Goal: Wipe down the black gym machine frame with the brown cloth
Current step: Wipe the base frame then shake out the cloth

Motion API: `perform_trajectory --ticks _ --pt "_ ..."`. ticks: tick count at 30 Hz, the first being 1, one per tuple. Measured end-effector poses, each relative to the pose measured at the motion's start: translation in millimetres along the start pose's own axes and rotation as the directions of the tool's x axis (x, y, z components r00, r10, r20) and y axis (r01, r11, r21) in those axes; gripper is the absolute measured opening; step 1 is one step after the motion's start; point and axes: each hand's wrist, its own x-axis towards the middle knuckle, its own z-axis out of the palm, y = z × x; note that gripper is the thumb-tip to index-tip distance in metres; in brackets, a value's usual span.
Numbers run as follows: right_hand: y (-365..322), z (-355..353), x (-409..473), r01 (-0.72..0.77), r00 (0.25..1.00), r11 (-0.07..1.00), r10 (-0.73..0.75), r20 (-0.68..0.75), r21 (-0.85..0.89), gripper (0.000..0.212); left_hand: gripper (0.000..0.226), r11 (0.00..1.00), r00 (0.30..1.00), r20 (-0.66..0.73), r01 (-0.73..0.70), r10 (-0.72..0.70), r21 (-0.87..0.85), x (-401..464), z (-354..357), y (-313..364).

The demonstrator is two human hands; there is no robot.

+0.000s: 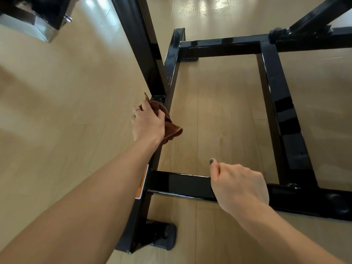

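At the joint where the slanted post meets the left rail of the frame (274, 96), the left hand (147, 122) presses the cloth (169, 126) against the black tube; its fingers curl round the wad, pinching it to the metal, and a loose flap hangs off the inner side of that rail. Nearer than the joint, the right hand (240, 185) steadies on the near crossbar, fingers curled over the bar's far edge with the thumb raised above it.

Several things could go wrong. The joint has a bracket and bolt heads just beyond the cloth; the hanging flap could snag there and pull out of the grip, probably dropping to the floor (219, 121) inside the frame. The tubes look glossy, so if weight leans on the right hand it might slide along the crossbar and tip the person forward. A ring (136, 111) on the left hand could scratch the paint if the knuckles roll onto the rail. An orange label (142, 184) sits on the rail nearer than the joint; hard rubbing might lift its edge. The wadded cloth may also skip the tube's hidden sides
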Motion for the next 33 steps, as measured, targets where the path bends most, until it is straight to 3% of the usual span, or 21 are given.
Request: perform_trajectory --ticks 6,10,15,16,19,20,23,27,33 --pt "-1.6 -2.1 -4.1 0.041 0.999 0.999 -0.041 -0.017 -0.018 0.064 0.040 0.990 0.989 0.089 -0.113 0.121 -0.089 -50.3 -20.9 -29.0" --pt "-2.5 -4.0 -5.8 0.109 0.994 0.988 -0.110 -0.003 -0.112 0.057 0.032 0.986 0.988 0.096 -0.111 0.123 -0.126 -98.7 -42.1 -50.9" --pt "-3.3 -3.8 -5.4 0.110 0.994 0.986 -0.110 0.003 -0.122 0.065 0.038 0.992 0.991 0.069 -0.115 0.112 0.050 -70.8 -29.0 -34.0" --pt "-3.2 -5.4 -6.0 0.115 0.993 0.986 -0.115 0.009 -0.124 0.068 0.041 0.990 0.992 0.064 -0.116 0.111 0.078 -56.4 -22.3 -24.0" --pt "-8.3 -23.2 -7.0 0.152 0.983 0.979 -0.136 0.125 -0.135 0.112 0.049 0.977 0.997 0.026 -0.075 0.071 0.200 -18.8 -6.6 10.0" --pt "-8.3 -25.2 -6.9 0.160 0.981 0.975 -0.139 0.138 -0.153 0.117 0.052 0.967 0.998 0.004 -0.058 0.059 0.249 -11.7 -2.8 17.6" --pt "-8.7 -21.2 -6.4 0.124 0.991 0.983 -0.114 0.073 -0.136 0.093 0.053 0.962 0.999 -0.015 -0.034 0.040 0.272 -10.4 -1.0 21.5" --pt "-6.4 -12.3 -6.5 0.128 0.991 0.987 -0.125 0.038 -0.093 0.061 0.049 0.967 0.995 0.071 -0.083 0.068 0.240 -21.8 -9.3 10.7" --pt "-7.9 -7.7 -7.0 0.068 0.996 0.993 -0.063 0.057 -0.101 0.067 0.042 0.976 0.982 0.170 -0.109 0.077 0.187 -64.9 -31.4 -13.4"
